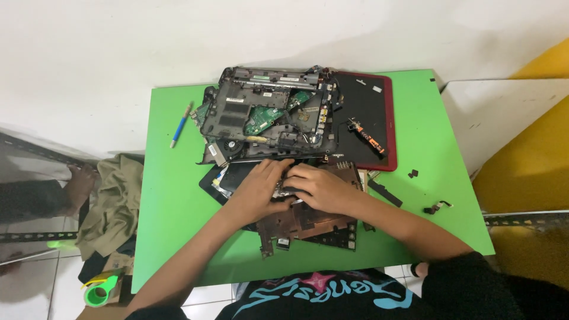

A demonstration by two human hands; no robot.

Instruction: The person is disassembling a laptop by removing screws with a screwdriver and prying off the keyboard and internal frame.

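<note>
On green table [172, 195]: left hand [259, 189], right hand [320, 186] grip brown panel [308, 220].

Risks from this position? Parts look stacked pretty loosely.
1. Both hands, left hand and right hand, press on the brown panel, which overhangs other parts; it may flex or crack.
2. The open laptop chassis sits tilted on the pile and may slide.
3. The small loose parts near the green table edge could roll off.

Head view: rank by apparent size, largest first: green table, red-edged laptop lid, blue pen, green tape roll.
1. green table
2. red-edged laptop lid
3 and 4. blue pen and green tape roll: too close to rank. The pen is longer but thin, and the roll sits lower, off the table.
</note>
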